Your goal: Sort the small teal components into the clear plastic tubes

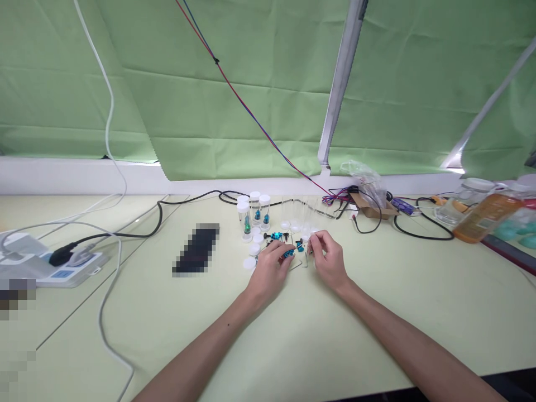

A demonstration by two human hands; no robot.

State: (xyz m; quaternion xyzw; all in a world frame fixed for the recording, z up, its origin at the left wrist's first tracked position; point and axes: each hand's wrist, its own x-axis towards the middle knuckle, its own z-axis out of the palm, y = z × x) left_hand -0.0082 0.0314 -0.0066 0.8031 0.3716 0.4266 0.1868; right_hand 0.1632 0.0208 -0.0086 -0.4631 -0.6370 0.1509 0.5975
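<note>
My left hand (270,269) rests on the pale green table (293,335), fingers curled around a small blue metallic part (288,254). My right hand (329,258) is just to its right, fingers pinched on something tiny and clear that I cannot make out. Between and behind the hands lie more small blue parts (276,236) and loose white caps (253,255). Several clear vials (254,212) with white lids stand behind them, some holding blue or green pieces. Empty clear tubes (295,215) stand to their right.
A black pixelated object (196,249) lies left of the hands. A power strip (62,268) with black and white cables sits far left. At back right are a cardboard tray with wires (371,204), a clear jar (464,201) and an orange bottle (486,218). Green cloth hangs behind.
</note>
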